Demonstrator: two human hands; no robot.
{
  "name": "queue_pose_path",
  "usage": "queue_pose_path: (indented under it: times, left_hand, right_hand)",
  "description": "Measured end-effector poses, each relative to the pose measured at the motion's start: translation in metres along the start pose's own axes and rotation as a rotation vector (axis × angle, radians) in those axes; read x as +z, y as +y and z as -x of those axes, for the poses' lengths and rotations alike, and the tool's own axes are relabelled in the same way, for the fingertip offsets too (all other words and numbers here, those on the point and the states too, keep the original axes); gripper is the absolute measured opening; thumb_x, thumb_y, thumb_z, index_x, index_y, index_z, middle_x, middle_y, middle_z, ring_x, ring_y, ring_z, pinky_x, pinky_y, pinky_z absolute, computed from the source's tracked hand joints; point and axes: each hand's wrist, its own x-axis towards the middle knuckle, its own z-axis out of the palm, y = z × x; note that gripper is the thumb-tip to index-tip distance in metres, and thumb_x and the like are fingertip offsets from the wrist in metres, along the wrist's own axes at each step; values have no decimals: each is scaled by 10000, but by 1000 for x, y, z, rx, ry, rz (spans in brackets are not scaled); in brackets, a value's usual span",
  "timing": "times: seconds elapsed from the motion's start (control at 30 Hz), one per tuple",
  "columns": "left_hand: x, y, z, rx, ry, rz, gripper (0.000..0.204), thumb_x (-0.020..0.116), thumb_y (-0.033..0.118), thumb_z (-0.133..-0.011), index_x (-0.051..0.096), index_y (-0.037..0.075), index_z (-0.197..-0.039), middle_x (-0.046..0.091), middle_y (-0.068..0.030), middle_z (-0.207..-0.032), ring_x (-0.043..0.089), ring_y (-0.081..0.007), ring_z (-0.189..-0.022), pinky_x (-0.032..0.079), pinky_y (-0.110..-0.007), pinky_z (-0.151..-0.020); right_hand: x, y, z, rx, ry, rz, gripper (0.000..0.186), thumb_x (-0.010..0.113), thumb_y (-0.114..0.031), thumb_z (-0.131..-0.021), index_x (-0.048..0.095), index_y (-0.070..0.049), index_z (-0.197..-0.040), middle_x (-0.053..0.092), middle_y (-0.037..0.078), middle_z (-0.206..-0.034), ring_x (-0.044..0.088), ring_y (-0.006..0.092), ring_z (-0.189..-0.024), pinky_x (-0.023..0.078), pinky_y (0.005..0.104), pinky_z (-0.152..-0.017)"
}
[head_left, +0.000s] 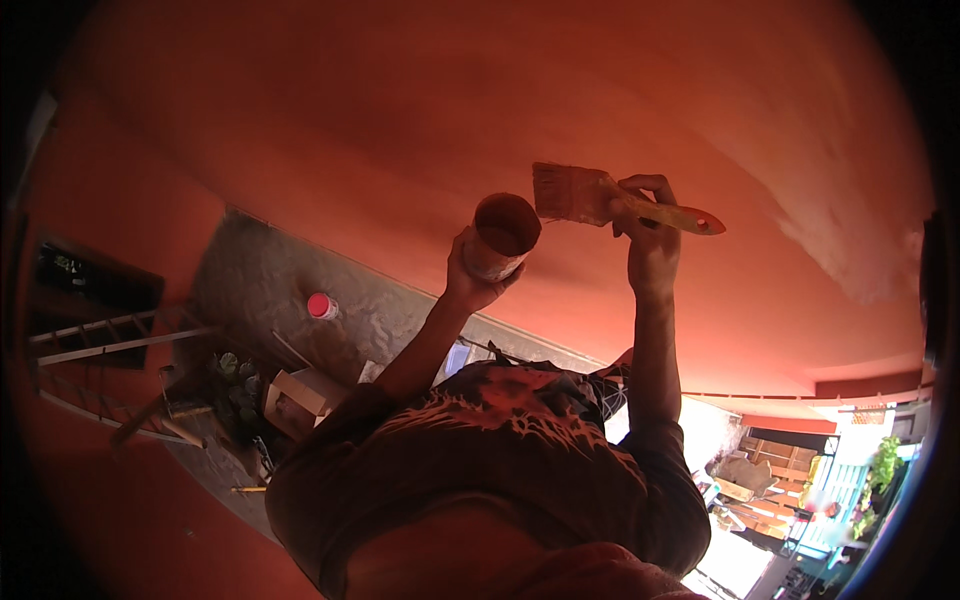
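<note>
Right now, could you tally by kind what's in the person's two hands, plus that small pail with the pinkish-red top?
Paintbrush: 1, in the right hand
Cup: 1, in the left hand
Pail with pinkish-red top: 1
Total: 3

Left hand (474, 288) cupped, right hand (650, 240) gripping, both forearms (655, 345) raised.

Dim light on red wall (400, 110); glare lower right; edges bent, corners black.

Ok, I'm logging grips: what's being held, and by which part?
Left hand: a cup-shaped container, by its outer side. Right hand: a wide paintbrush, by its handle, close to the brush head.
</note>
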Motion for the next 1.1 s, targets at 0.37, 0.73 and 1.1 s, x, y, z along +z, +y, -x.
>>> queue_pose_path:
  times: [0.37,0.73,1.1]
  left_hand:
    - [9,-17,-10,-34,-250,-49,712,500,653,-933,517,110,-1393,587,-148,-1331,644,-312,-1127,589,-449,-904]
    - [14,-21,-8,-12,-75,-124,672,485,639,-941,530,143,-1392,612,-106,-1311,642,-303,-1120,583,-451,-831]
    - [16,-36,-22,-21,-226,-207,675,459,663,-935,535,164,-1384,631,-99,-1277,646,-269,-1109,585,-427,-754]
  right_hand:
    - [10,-3,-16,51,-475,169,175,738,-23,-869,661,5,-1023,661,56,-907,664,149,-761,551,271,-641]
    - [-2,-28,-15,74,-565,217,100,732,24,-862,730,58,-956,681,86,-932,663,165,-755,536,289,-655]
    - [7,-5,-6,-189,-514,682,217,762,-279,-864,691,-81,-917,688,93,-736,687,245,-658,549,366,-641]
